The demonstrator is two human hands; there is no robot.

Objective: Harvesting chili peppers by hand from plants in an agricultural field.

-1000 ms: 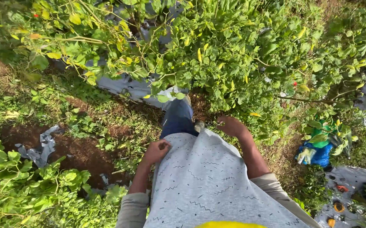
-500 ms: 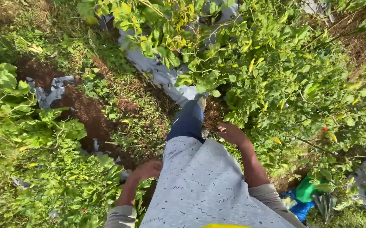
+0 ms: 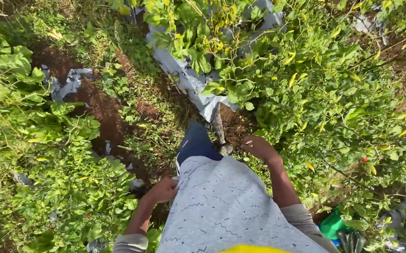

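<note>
I look down my own front: a grey patterned shirt [image 3: 226, 206] and a leg in blue trousers [image 3: 194, 143] stepping onto a soil path. My left hand [image 3: 162, 190] hangs by my left hip, fingers loosely curled against the shirt's edge, holding nothing. My right hand [image 3: 259, 147] is lowered on the right, fingers slightly curled and empty, close to the leaves of a pepper bush [image 3: 334, 93] with yellow and red pods.
Grey plastic mulch sheet [image 3: 189, 77] runs under the bushes ahead; a torn piece [image 3: 69, 82] lies at left. Low green plants [image 3: 48, 178] crowd the left side. A green and blue container [image 3: 334, 227] sits at lower right.
The view has swung left and forward along the path. My front leg has stepped ahead, and both arms swing at my sides; the green container has slid towards the lower right corner.
</note>
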